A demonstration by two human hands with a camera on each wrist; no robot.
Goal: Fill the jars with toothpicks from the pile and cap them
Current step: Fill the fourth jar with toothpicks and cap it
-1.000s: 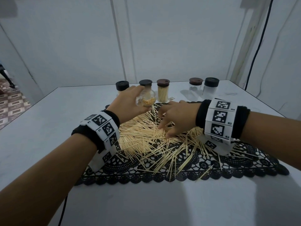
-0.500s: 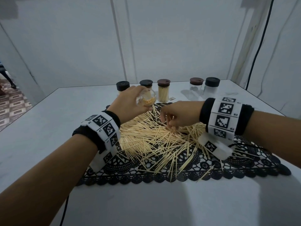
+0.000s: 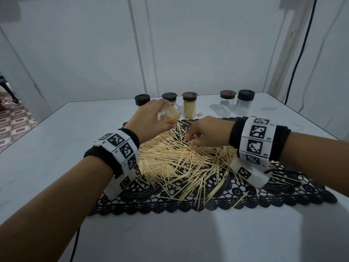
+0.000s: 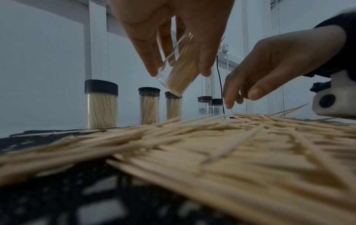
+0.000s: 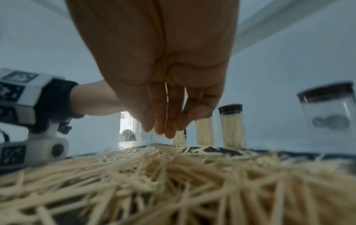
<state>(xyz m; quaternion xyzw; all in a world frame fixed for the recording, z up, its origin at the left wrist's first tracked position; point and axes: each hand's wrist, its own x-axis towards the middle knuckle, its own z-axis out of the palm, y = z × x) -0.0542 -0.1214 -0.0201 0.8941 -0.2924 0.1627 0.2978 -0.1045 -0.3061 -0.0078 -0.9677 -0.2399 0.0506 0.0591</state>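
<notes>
Left hand (image 3: 149, 120) wrapped around a part-filled open jar (image 3: 169, 115) tilted mouth-toward the right hand (image 3: 205, 134), just beside it over the far edge of the mat (image 3: 283, 193), right fingertips (image 4: 229, 103) bunched low on the toothpick pile (image 3: 181, 163), pinch contents impossible to tell

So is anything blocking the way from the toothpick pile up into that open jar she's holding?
Nothing visible. The right hand picks at the pile, and the uncapped jar in the left hand tilts toward it, close by.
</notes>
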